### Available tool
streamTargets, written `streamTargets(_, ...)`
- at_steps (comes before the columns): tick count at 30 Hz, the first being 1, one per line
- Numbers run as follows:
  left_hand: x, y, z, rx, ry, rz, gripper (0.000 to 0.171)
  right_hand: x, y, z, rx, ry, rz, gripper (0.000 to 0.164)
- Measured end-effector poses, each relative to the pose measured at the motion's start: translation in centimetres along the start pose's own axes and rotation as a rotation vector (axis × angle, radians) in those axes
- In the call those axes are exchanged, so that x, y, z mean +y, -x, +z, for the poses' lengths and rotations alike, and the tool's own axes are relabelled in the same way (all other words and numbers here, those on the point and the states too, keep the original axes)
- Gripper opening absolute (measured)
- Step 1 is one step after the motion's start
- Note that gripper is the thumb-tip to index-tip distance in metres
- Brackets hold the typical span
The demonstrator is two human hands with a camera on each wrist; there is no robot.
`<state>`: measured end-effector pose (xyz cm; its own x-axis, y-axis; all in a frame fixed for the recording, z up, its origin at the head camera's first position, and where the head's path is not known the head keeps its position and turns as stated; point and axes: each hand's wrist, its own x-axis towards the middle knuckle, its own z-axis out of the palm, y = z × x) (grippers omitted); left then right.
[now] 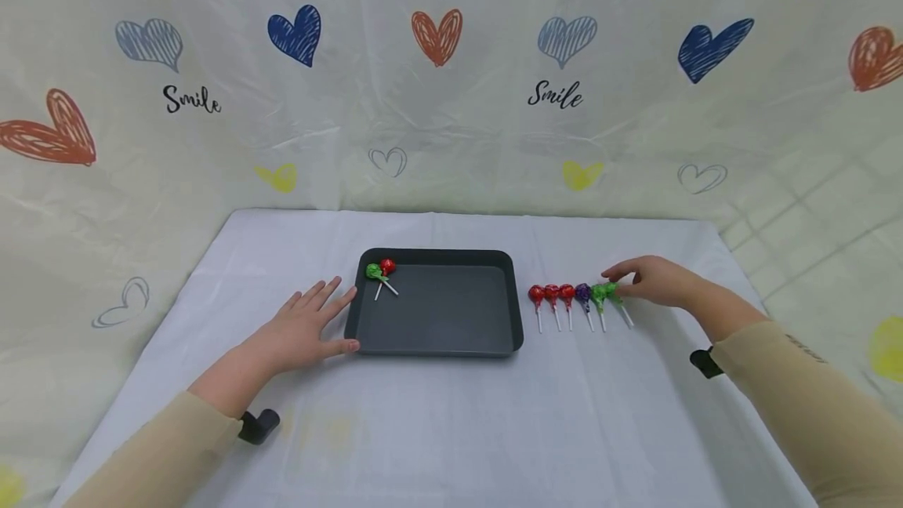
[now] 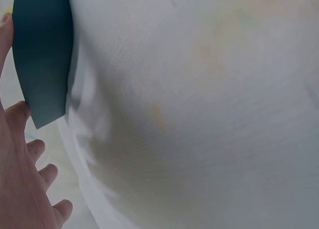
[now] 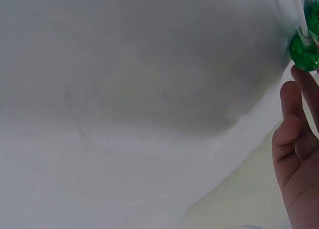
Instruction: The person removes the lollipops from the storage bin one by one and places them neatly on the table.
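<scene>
My left hand (image 1: 299, 335) spreads its fingers at the left side of a dark grey baking tray (image 1: 437, 349), with thumb and index finger at its rim. In the left wrist view, fingertips (image 2: 19, 109) meet the tray's edge (image 2: 44, 54). A green lollipop (image 1: 374, 271) and a red lollipop (image 1: 387, 266) lie with crossed sticks in the tray's back left corner. My right hand (image 1: 656, 281) pinches the head of the rightmost green lollipop (image 1: 625, 315), whose stick slants. Its green wrapper (image 3: 303, 55) shows at the fingertips in the right wrist view.
Right of the tray, a row of lollipops lies on the white tablecloth (image 1: 423, 429): three red lollipops (image 1: 553, 293), a purple lollipop (image 1: 583, 294) and another green lollipop (image 1: 599, 294), sticks toward me. A curtain (image 1: 480, 108) printed with hearts hangs behind the table.
</scene>
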<state>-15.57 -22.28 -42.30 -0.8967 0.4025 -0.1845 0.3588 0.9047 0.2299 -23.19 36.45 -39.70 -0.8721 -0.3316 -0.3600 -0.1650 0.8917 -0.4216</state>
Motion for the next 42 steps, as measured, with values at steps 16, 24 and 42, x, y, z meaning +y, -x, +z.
streamTargets(16, 0.2, -0.1, -0.3, -0.018, -0.009, -0.008, 0.099, 0.3, -0.1, 0.7, 0.001, 0.002, 0.014, 0.038)
streamTargets(24, 0.2, -0.1, -0.2, -0.015, -0.007, -0.008, 0.099, 0.0, 0.7, 0.6, 0.048, 0.024, 0.002, 0.044)
streamTargets(42, 0.2, 0.0, -0.1, -0.024, -0.004, -0.016, 0.098, 0.6, 0.8, 0.5, 0.07, 0.051, -0.025, 0.037)
